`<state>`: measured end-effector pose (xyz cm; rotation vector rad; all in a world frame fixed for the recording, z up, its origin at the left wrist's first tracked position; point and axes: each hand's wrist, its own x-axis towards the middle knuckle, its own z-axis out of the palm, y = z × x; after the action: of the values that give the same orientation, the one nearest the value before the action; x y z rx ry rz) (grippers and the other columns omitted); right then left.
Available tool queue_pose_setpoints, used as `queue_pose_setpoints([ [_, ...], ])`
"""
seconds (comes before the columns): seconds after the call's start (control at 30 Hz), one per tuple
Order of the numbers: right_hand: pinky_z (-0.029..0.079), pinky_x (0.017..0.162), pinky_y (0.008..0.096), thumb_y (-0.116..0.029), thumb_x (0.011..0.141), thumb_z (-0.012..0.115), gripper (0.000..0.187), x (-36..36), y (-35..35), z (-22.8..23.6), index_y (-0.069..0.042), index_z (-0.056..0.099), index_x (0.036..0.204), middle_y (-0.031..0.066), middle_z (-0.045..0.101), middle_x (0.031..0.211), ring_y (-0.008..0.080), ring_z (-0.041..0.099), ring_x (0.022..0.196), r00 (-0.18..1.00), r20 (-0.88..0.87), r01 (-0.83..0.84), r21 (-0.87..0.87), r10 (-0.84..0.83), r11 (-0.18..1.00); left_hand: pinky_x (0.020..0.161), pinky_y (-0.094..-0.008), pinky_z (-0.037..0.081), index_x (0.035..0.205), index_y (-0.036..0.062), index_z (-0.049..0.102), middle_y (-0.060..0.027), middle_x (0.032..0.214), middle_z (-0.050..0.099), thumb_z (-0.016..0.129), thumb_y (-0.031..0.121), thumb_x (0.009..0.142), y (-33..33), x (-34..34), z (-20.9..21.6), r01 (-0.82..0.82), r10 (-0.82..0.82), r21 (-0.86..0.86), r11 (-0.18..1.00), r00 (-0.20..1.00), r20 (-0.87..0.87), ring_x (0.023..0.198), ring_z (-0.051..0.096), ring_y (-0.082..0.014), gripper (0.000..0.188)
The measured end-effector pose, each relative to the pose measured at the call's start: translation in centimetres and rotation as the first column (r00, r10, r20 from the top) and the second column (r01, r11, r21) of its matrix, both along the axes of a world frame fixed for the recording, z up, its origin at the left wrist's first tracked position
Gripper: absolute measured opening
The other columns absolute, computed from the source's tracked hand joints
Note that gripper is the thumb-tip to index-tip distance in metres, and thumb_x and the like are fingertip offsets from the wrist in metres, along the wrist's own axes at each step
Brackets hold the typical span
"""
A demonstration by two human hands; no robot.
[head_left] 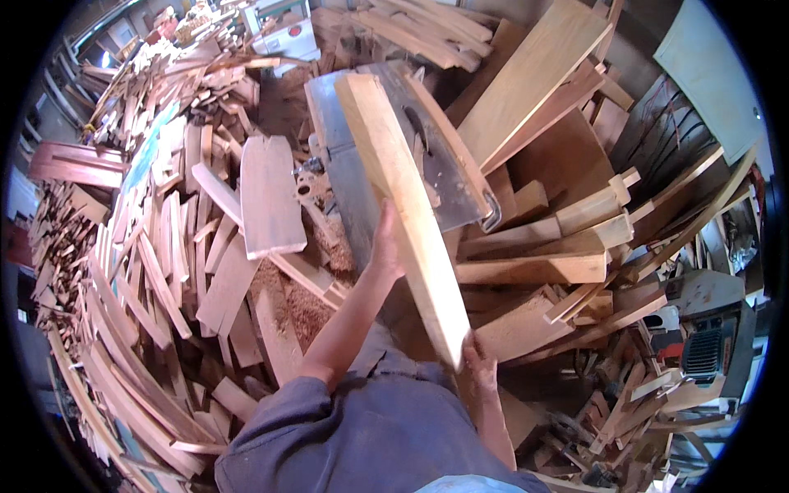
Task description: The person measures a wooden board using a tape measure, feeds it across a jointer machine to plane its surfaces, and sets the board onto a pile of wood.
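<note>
A long, thick pale wooden beam (408,214) slants across the middle of the view, its far end over a grey metal machine table (353,185). My left hand (388,245) grips the beam's left side about halfway along, with the fingers partly hidden by the wood. At the near end, my right hand (480,361) holds the beam close to its right edge. A dark slot (417,130) shows in the table just right of the beam. Whether the beam's underside touches the table is hidden.
Stacked wooden offcuts (156,263) crowd the left side, and a wide board (274,197) lies beside the machine. Wood shavings (308,316) cover the ground below it. Thick planks (534,267) fan out at right, near a motor with a finned housing (705,353).
</note>
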<state>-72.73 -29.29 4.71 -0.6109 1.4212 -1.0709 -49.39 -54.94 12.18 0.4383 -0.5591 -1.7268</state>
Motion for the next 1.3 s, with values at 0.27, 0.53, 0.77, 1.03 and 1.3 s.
queue_pose_setpoints([
  [0.27,0.044,0.109,0.0392,-0.028,0.081,0.085,0.076,-2.2,5.3,-3.0,0.001,0.053,0.143,0.0152,0.059,0.138,0.0249,0.058,0.125,0.951,-0.297,-0.073,0.036,0.080,0.997,0.102,-0.0383,0.046,0.139,0.0034,0.049,-0.0112,0.124,0.058,0.073,0.042,0.093,3.7,-4.8,-10.7,-0.455,0.318,0.425,0.783,0.879,0.356,0.118,0.056,-0.0230,0.064],
  [0.53,0.058,0.081,0.0390,-0.020,0.094,0.072,0.036,-3.8,7.1,-9.9,-0.002,0.062,0.123,0.0084,0.068,0.113,0.0206,0.067,0.099,0.962,0.162,0.145,0.373,-0.219,0.916,0.108,-0.0462,0.040,0.129,-0.0027,0.054,-0.0239,0.133,0.053,0.081,0.034,0.081,9.1,-2.4,-13.7,-0.448,-0.105,0.153,0.881,0.130,0.986,0.132,0.048,-0.0391,0.066],
  [0.77,0.058,0.075,0.0434,-0.032,0.101,0.064,0.035,-1.7,4.5,-9.1,-0.006,0.060,0.125,0.0097,0.069,0.115,0.0260,0.068,0.101,0.921,0.313,0.015,0.568,-0.233,0.823,0.126,-0.0532,0.010,0.139,-0.0003,0.053,-0.0226,0.155,0.036,0.060,0.050,0.095,-3.4,0.2,-16.2,0.130,0.333,-0.312,0.941,-0.513,0.791,0.154,0.015,-0.0416,0.067],
  [1.03,0.055,0.095,0.0453,-0.024,0.107,0.053,0.030,0.6,1.3,-12.0,-0.002,0.058,0.126,0.0139,0.066,0.121,0.0283,0.066,0.107,0.874,0.443,-0.066,0.517,-0.201,0.853,0.128,-0.0498,0.003,0.152,-0.0044,0.035,-0.0247,0.164,0.023,0.049,0.058,0.097,-11.4,4.5,-16.8,0.089,0.174,-0.150,0.985,-0.597,0.783,0.157,0.008,-0.0383,0.084],
  [1.3,0.053,0.097,0.0501,-0.028,0.105,0.059,0.036,3.7,-3.0,-11.6,-0.004,0.052,0.132,0.0150,0.061,0.126,0.0310,0.062,0.115,0.872,0.452,-0.103,0.545,-0.187,0.832,0.128,-0.0462,0.001,0.157,-0.0018,0.031,-0.0211,0.167,0.022,0.046,0.058,0.098,-16.7,7.4,-18.5,0.048,0.115,-0.115,0.992,-0.709,0.695,0.158,0.007,-0.0343,0.086],
])
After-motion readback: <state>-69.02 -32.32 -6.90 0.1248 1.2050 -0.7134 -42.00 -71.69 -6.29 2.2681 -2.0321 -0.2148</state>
